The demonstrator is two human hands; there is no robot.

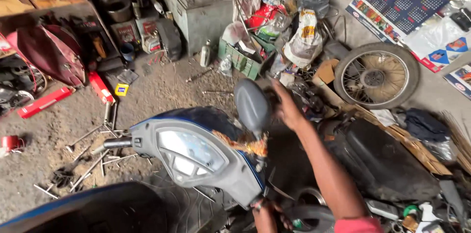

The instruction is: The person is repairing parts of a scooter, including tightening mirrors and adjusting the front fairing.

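Note:
A blue and grey scooter's handlebar head with its instrument panel fills the lower middle. A grey mirror stands up from it. My right hand, blurred, is stretched out just to the right of the mirror with its fingers extended and nothing in it. My left hand is at the bottom edge, curled around the near handlebar grip. The far grip points left with nothing on it. A frayed orange cloth hangs by the mirror stem.
A spoked wheel lies at the right, with a black seat below it. A green crate, a grey metal box and bags crowd the back. Loose rods and tools are scattered on the dirt floor at left, near a red bag.

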